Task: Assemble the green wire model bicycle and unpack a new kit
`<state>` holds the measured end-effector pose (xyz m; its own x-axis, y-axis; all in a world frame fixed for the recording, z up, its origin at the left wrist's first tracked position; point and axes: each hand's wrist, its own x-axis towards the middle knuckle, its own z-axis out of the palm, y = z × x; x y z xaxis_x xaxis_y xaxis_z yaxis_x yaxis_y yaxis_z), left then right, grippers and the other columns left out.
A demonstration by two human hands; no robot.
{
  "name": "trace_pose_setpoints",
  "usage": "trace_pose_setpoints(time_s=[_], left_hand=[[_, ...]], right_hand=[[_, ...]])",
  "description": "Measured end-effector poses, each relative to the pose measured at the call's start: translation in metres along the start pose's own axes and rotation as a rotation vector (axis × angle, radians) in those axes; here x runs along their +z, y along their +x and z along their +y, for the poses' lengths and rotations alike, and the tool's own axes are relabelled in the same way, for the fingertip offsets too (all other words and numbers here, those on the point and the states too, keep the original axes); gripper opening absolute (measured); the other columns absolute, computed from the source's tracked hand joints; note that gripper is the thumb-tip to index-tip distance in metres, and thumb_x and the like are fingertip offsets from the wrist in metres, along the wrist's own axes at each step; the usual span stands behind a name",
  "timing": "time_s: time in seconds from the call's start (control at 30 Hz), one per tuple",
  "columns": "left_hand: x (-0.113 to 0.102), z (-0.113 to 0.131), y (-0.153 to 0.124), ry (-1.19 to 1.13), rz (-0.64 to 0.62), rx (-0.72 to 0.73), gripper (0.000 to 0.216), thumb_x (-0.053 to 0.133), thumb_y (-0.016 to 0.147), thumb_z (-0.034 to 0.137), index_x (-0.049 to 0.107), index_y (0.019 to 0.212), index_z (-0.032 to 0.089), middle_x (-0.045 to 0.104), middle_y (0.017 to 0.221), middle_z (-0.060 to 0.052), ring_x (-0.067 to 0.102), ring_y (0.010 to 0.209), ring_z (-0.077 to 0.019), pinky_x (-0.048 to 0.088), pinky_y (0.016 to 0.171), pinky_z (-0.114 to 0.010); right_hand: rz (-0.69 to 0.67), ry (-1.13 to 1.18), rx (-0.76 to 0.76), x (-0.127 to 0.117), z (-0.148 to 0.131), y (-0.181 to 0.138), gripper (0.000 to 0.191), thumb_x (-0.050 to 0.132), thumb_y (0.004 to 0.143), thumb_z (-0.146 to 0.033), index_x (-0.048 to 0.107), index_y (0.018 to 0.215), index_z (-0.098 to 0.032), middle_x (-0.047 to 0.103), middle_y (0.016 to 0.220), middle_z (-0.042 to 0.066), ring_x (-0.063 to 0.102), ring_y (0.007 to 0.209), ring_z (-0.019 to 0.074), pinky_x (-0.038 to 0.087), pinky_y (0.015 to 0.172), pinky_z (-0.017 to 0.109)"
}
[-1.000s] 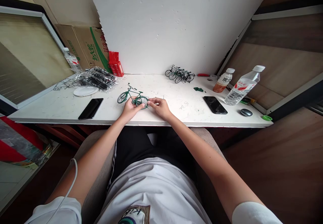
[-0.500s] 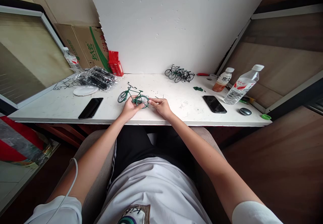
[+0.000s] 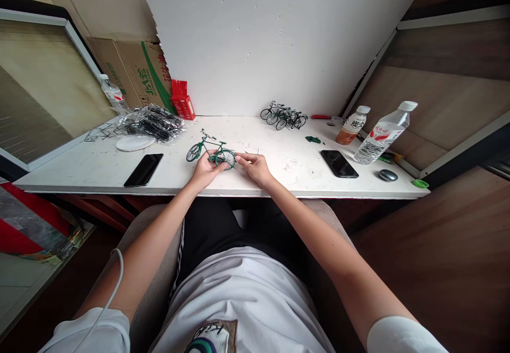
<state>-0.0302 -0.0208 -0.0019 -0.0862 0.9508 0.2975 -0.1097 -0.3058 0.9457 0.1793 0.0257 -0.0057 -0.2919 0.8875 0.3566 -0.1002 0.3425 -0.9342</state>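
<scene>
A green model bicycle is held just above the front part of the white table, its handlebar towards the left. My left hand grips it low, around the rear wheel and the pedal area, with the thumb on the wheel. From the right, my right hand pinches at the edge of the rear wheel with thumb and forefinger. Whether a small part sits between those fingertips I cannot make out. Several finished-looking model bicycles stand together at the back of the table.
On the white table lie a phone at left and another phone at right. Bagged black parts, a red box, a green piece, a tea bottle and a water bottle stand around. A white board rises behind.
Almost nothing differs. Both hands and the green model bicycle stay in place, with only a tiny shift in the view.
</scene>
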Motion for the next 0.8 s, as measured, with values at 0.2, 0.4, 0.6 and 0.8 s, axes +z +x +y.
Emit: trace_pose_setpoints(time_s=[0.2,0.4,0.6,0.8], left_hand=[[-0.0006,0.0019,-0.0014,0.005,-0.009,0.000,0.077,0.104,0.064,0.047,0.057,0.119,0.020,0.078,0.119,-0.012,0.079,0.106,-0.0265,0.062,0.108,-0.050],[0.0008,0.0017,-0.0016,0.004,0.006,-0.009,0.078,0.104,0.064,0.049,0.058,0.119,0.020,0.079,0.117,-0.012,0.079,0.103,-0.0264,0.063,0.107,-0.051],[0.0014,0.0019,-0.0017,0.011,0.005,-0.003,0.075,0.103,0.065,0.046,0.058,0.119,0.019,0.078,0.118,-0.012,0.079,0.105,-0.0263,0.062,0.107,-0.050],[0.0005,0.0014,-0.0007,0.011,0.023,-0.009,0.074,0.105,0.061,0.044,0.059,0.115,0.020,0.079,0.112,-0.010,0.079,0.101,-0.0250,0.061,0.107,-0.049]], right_hand=[[-0.003,-0.034,0.004,0.0001,0.0013,0.0010,0.056,0.085,0.084,-0.068,0.087,0.115,-0.022,0.084,0.124,0.010,0.078,0.119,0.0300,0.059,0.107,0.041],[-0.010,-0.038,0.001,0.0000,0.0021,0.0008,0.057,0.083,0.085,-0.068,0.086,0.117,-0.021,0.084,0.124,0.010,0.078,0.117,0.0293,0.059,0.106,0.041],[-0.008,-0.019,-0.007,-0.0002,0.0005,0.0000,0.055,0.083,0.086,-0.065,0.085,0.116,-0.020,0.084,0.123,0.011,0.078,0.115,0.0286,0.059,0.103,0.039],[0.003,-0.044,-0.006,0.0007,-0.0019,0.0003,0.054,0.083,0.086,-0.067,0.085,0.114,-0.021,0.084,0.123,0.010,0.078,0.116,0.0283,0.059,0.103,0.039]])
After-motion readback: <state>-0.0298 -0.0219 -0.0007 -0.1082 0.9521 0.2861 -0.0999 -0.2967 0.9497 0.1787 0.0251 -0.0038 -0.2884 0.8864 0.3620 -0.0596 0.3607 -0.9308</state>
